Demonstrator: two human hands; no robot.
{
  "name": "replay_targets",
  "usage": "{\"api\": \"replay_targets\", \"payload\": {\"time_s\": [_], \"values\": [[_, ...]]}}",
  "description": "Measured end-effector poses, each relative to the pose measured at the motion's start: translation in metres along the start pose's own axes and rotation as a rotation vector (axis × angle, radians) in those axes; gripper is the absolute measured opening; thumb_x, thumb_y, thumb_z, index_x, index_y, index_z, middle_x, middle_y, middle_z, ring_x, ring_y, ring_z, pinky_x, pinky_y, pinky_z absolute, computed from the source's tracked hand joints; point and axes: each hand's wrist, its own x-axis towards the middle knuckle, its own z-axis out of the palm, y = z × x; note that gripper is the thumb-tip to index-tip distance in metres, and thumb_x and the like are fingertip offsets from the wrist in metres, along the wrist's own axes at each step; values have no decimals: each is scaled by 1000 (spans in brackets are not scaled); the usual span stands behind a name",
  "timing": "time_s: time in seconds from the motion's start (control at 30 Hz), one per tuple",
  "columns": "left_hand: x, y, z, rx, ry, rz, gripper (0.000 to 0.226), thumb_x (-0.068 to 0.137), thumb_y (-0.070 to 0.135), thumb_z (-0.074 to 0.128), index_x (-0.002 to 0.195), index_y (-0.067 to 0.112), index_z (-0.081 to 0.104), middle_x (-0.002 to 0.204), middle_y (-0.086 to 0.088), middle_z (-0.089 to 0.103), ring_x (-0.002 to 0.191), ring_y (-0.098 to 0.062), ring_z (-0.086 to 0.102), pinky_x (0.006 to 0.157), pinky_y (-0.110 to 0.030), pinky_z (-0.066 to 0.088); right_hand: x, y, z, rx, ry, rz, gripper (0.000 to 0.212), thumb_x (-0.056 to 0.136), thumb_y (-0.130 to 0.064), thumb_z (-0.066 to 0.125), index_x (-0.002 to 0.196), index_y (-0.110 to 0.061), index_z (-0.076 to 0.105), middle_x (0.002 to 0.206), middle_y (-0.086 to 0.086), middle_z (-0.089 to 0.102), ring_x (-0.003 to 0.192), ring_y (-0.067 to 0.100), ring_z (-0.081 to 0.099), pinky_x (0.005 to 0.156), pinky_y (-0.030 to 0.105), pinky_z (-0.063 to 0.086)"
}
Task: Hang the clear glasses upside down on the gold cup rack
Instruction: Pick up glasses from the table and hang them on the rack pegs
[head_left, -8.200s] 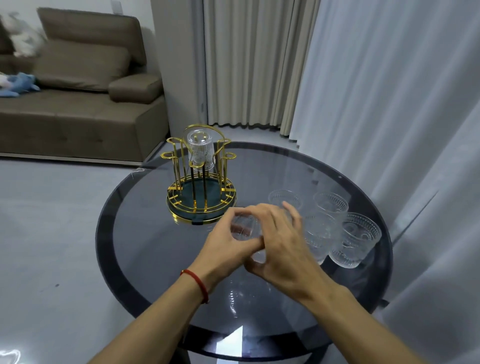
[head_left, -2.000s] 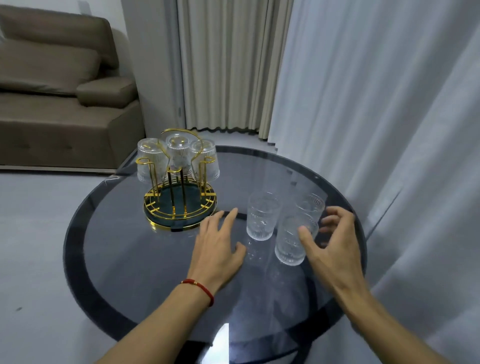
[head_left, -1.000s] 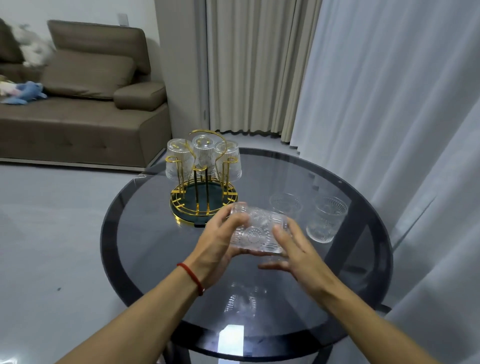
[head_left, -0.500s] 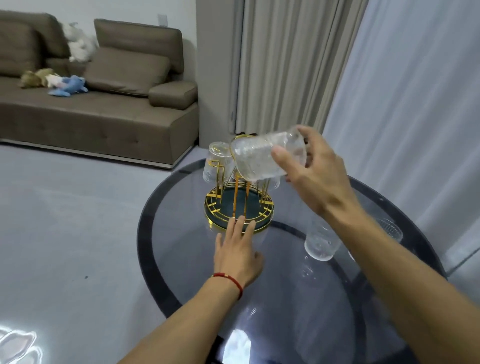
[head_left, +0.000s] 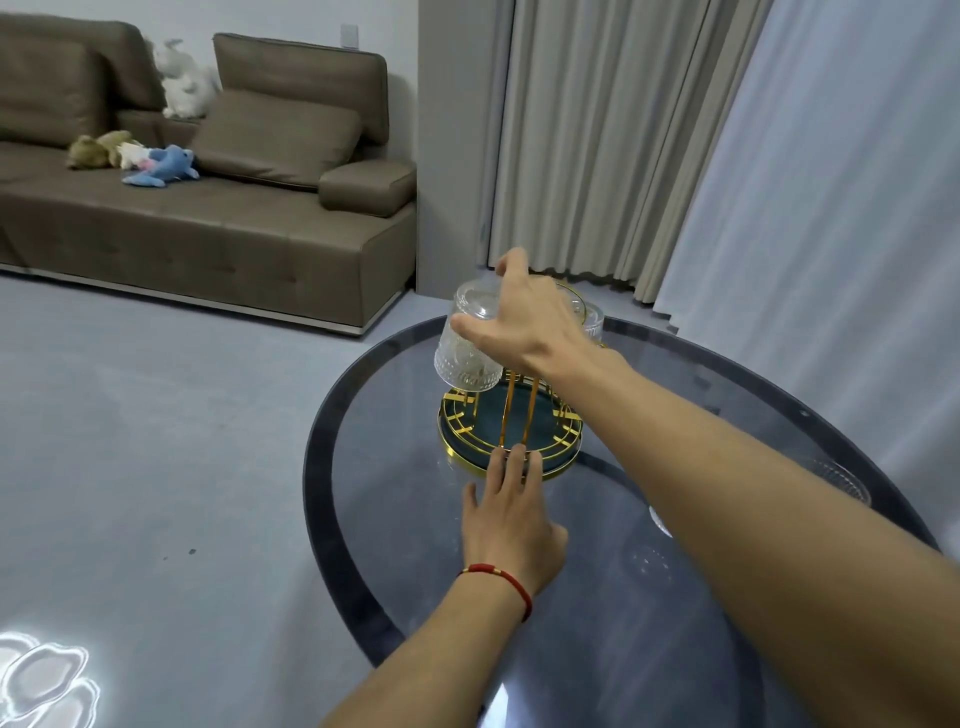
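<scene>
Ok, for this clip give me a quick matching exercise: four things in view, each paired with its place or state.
Things:
1. right hand
2. left hand
3. gold cup rack
4. blue plush toy

Places or states:
A. lying on the sofa
B. flat on the glass table, fingertips at the rack's base
C. gripping an upside-down clear glass
D. standing on the round table

Pairs: 1-C, 2-B, 3-D, 4-A

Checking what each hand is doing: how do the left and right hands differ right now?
The right hand is raised and grips an upside-down clear glass over the gold cup rack; the left hand lies flat on the glass table, holding nothing, fingertips at the rack's base. Both are bare.
</scene>
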Motion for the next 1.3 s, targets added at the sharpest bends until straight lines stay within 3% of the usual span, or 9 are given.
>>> {"api": "replay_targets", "payload": {"time_s": [0.1, 0.37, 0.67, 0.8, 0.9, 1.07, 1.17, 1.23, 1.3], "values": [[1, 1, 0, 12, 13, -7, 78, 89, 32, 50, 154, 18, 10, 165, -1, 9, 151, -24, -1, 117, -55, 19, 0, 3, 9, -19, -33, 22, 60, 86, -47, 69, 122, -11, 38, 77, 5, 60, 72, 25, 61, 57, 38, 47], [0, 3, 0, 25, 20, -21, 77, 88, 33, 51, 154, 18, 14, 164, -2, 13, 150, -23, 2, 117, -56, 20, -3, 9, 26, -71, -66, 44, 65, 87, -59, 66, 122, -12, 37, 77, 2, 56, 70, 28, 59, 51, 35, 34], [-2, 4, -2, 35, -2, -12, 79, 90, 32, 49, 156, 20, 5, 166, -1, 5, 151, -22, -5, 118, -60, 16, -9, 11, 36, -135, -39, 121, 81, 87, -71, 60, 133, -10, 35, 101, 9, 68, 92, 35, 69, 66, 40, 47], [-4, 10, -4, 15, 50, -19, 78, 85, 25, 54, 153, 20, 16, 165, -1, 15, 151, -22, 2, 116, -57, 21, -16, 13, 31, -132, -51, 110, 87, 87, -72, 60, 137, -6, 34, 103, 10, 70, 93, 35, 68, 66, 41, 46], [-6, 17, -2, -23, 159, 19, 68, 76, 21, 57, 141, 18, 39, 152, -3, 38, 144, -24, 25, 109, -50, 34, -31, 18, 19, -104, 63, 37, 65, 89, -65, 62, 121, -10, 46, 95, 6, 67, 88, 31, 65, 71, 44, 51], [-8, 38, -2, -175, 343, 205, 50, 67, 5, 66, 117, 8, 60, 110, -11, 62, 105, -31, 54, 82, -37, 47, -98, 48, -2, 98, 387, -76, 23, 93, -33, 61, 105, -14, 54, 99, 0, 61, 91, 23, 57, 83, 43, 48], [-14, 52, -2, -304, 351, 221, 47, 71, 4, 67, 118, 12, 60, 115, -8, 63, 111, -26, 50, 87, -35, 46, -150, 84, -12, 145, 515, 64, 26, 89, -27, 61, 110, -14, 54, 106, -2, 54, 97, 18, 52, 86, 38, 45], [-16, 60, 0, -335, 326, 231, 49, 76, 5, 64, 125, 11, 59, 123, -8, 61, 118, -24, 48, 99, -33, 42, -183, 108, -16, 170, 570, 210, 33, 85, -23, 64, 114, -12, 53, 112, 1, 52, 104, 22, 50, 91, 39, 45], [-18, 67, 1, -350, 319, 225, 48, 79, 6, 62, 127, 10, 59, 125, -7, 61, 118, -23, 48, 99, -28, 38, -211, 127, -16, 229, 561, 376, 40, 82, -15, 69, 117, -9, 51, 118, 4, 49, 113, 27, 49, 98, 41, 43]]}}
